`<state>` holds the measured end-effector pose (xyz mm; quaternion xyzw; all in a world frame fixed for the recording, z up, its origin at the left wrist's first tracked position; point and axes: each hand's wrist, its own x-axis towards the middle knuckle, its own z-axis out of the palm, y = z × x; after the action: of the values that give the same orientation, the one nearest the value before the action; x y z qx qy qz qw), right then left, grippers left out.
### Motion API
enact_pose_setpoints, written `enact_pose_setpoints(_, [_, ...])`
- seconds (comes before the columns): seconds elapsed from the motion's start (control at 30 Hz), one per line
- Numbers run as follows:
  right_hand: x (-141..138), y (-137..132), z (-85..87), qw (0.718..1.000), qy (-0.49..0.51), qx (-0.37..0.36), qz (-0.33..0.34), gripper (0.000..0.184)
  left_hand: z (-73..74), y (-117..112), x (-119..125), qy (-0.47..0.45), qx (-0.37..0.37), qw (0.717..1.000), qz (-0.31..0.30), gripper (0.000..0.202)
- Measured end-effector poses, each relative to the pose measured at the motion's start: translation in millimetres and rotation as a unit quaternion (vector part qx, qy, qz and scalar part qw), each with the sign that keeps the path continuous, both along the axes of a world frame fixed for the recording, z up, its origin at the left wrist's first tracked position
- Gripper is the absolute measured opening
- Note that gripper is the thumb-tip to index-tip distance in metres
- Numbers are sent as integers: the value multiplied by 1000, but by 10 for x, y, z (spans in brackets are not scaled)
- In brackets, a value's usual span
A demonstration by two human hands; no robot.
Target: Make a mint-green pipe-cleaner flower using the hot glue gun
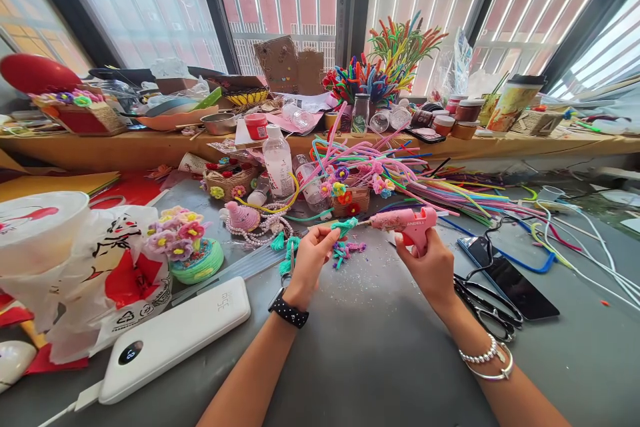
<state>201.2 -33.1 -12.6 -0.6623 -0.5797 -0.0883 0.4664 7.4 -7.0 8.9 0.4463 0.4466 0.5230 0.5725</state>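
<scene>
My right hand [425, 263] is wrapped round the handle of a pink hot glue gun [404, 221], which points left. Its nozzle reaches to a small teal pipe-cleaner piece [346, 225]; whether they touch I cannot tell. My left hand [314, 257] pinches that teal piece between thumb and fingertips. More teal fuzzy pieces [289, 255] lie just left of this hand, partly hidden by it. Under the glue gun's tip, a purple and teal fuzzy piece [346, 252] rests on the grey table [360, 353].
A white power bank [175, 340] and a fuzzy flower pot [197, 260] stand at left, beside a plastic bag [113, 267]. At right lie scissors [490, 313], a phone [510, 277] and cables. Bottles [278, 160] and heaped pipe cleaners [450, 190] fill the back.
</scene>
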Motion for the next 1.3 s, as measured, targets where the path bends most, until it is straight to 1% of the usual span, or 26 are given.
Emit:
enact_pose_setpoints(0.17, [-9, -1, -18, 1000, -4, 6, 8, 33, -4, 3, 1, 1, -2, 1000, 1, 28])
enact_pose_setpoints(0.33, [-22, 3, -31, 1000, -9, 5, 3, 33, 21, -9, 15, 10, -7, 1000, -6, 27])
enact_pose_setpoints(0.5, [-6, 12, -47, 1000, -2, 7, 0, 28, 35, -18, 17, 5, -14, 1000, -3, 27])
enact_pose_setpoints(0.7, [-2, 8, -43, 1000, 1, 13, 0, 27, 26, -17, 16, 7, -22, 1000, 4, 27])
enact_pose_setpoints(0.83, [-10, 4, -37, 1000, -3, 17, -2, 27, 23, -16, 21, 10, -18, 1000, 5, 27])
enact_pose_setpoints(1.03, [-3, 9, -36, 1000, -10, -3, -2, 29, 16, -11, 19, 15, -10, 1000, 7, 29])
enact_pose_setpoints(1.3, [16, 22, -46, 999, -30, 9, -17, 30, 37, -20, 25, 13, 1, 1000, 17, 27])
